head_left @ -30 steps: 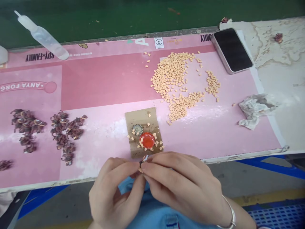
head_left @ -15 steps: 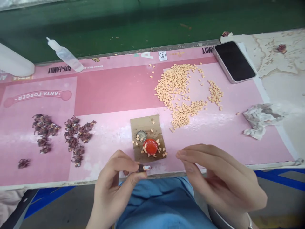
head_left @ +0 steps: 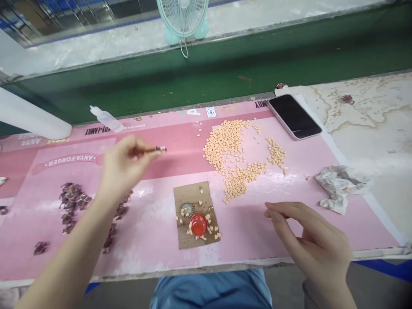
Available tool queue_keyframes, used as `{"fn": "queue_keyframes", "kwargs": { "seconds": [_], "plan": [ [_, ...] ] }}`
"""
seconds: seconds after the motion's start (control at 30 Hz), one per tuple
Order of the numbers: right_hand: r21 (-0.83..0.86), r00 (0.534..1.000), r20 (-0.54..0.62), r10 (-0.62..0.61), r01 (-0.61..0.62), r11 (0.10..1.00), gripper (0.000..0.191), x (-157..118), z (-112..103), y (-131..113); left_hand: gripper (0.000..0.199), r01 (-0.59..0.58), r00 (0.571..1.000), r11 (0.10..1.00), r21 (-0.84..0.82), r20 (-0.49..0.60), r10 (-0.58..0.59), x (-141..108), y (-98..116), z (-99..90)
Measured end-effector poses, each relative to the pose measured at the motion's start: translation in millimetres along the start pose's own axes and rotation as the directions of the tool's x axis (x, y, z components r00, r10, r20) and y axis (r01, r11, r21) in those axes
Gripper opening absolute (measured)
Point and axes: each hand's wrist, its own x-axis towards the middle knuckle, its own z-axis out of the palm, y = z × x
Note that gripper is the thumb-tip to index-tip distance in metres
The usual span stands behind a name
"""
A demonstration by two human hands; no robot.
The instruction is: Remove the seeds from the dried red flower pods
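The left hand [head_left: 124, 165] reaches forward over the bench, its forearm stretched diagonally up from the lower left and the wrist raised. Its thumb and fingertips pinch a slim dark stick with a pale tip [head_left: 151, 149], which points right and is held up off the surface. The hand is slightly blurred, so the exact grip is hard to read. The right hand [head_left: 309, 240] is well apart at the lower right, open and relaxed, with its fingers together and gently curved, pointing left. It holds nothing that shows. Both hands are above a pink printed desk mat [head_left: 247, 240]. Between them, a square of brown cardboard [head_left: 193, 193] lies on the mat, carrying a red plastic cap [head_left: 198, 225], a ridged metal bottle cap [head_left: 187, 210] and a few scattered pieces. Farther along the mat is a loose heap of small peach heart-shaped pieces [head_left: 223, 146]. Dark reddish dried clusters [head_left: 72, 201] lie below and left of the left hand. A black-screened smartphone in a silver case [head_left: 294, 116] and a crumpled grey-white tissue [head_left: 337, 189] are at the right, and a clear plastic squeeze bottle [head_left: 106, 119] lies at the mat's far edge.
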Motion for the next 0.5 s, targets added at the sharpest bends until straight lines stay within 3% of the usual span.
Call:
{"fn": "queue_keyframes", "kwargs": {
  "seconds": [0.13,0.2,0.23,0.33,0.5],
  "plan": [
    [-0.094,1.0,-0.017,-0.007,0.006,0.996,0.016,-1,-9,12,0.018,0.082,0.996,0.995,0.053,-0.028,-0.081,111,-6,46.0],
    [-0.128,1.0,-0.016,-0.011,0.009,0.992,0.015,-4,-15,15,0.012,0.122,0.992,0.99,0.071,-0.03,-0.12,150,-10,68.9],
    [-0.144,1.0,-0.019,-0.009,0.006,0.989,0.015,-5,-18,16,0.019,0.137,0.99,0.987,0.084,-0.028,-0.135,165,-13,77.8],
    [-0.174,1.0,-0.006,0.011,-0.012,0.985,0.016,-10,-27,19,0.04,0.136,0.991,0.982,0.134,-0.007,-0.136,191,-24,91.8],
    [-0.171,0.999,0.037,0.039,-0.032,0.985,0.017,-12,-29,23,0.041,0.019,0.999,0.981,0.194,0.041,-0.028,203,-46,90.3]
  ]
}}
